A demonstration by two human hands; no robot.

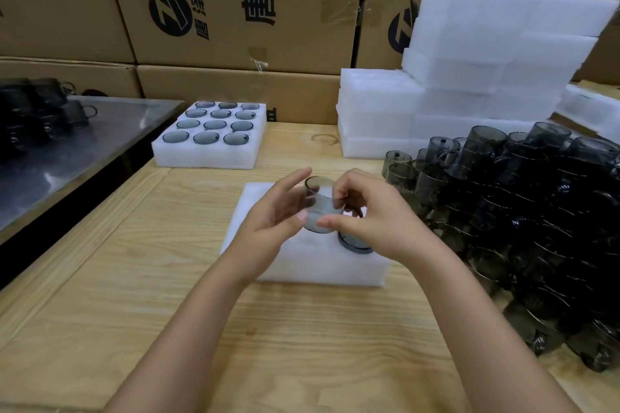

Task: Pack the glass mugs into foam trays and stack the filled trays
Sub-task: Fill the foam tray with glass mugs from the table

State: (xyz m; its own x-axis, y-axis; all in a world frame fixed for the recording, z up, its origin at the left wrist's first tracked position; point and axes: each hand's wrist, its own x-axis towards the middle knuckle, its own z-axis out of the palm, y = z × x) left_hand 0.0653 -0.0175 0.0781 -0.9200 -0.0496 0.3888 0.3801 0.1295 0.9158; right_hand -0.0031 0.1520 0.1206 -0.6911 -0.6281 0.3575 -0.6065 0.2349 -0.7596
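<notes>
A smoky glass mug (320, 206) is held tilted above a white foam tray (302, 265) in the middle of the wooden table. My left hand (271, 216) touches the mug's left side with relaxed, mostly straight fingers. My right hand (372, 216) grips the mug from the right, fingers curled round it. A second mug (355, 243) sits in the tray just under my right hand. A filled foam tray (211, 137) with several mugs lies at the back left.
A big pile of dark glass mugs (523, 221) covers the table's right side. Stacked white foam trays (469, 84) stand at the back right. Cardboard boxes (235, 10) wall the back. A steel table (67, 151) with more mugs is on the left.
</notes>
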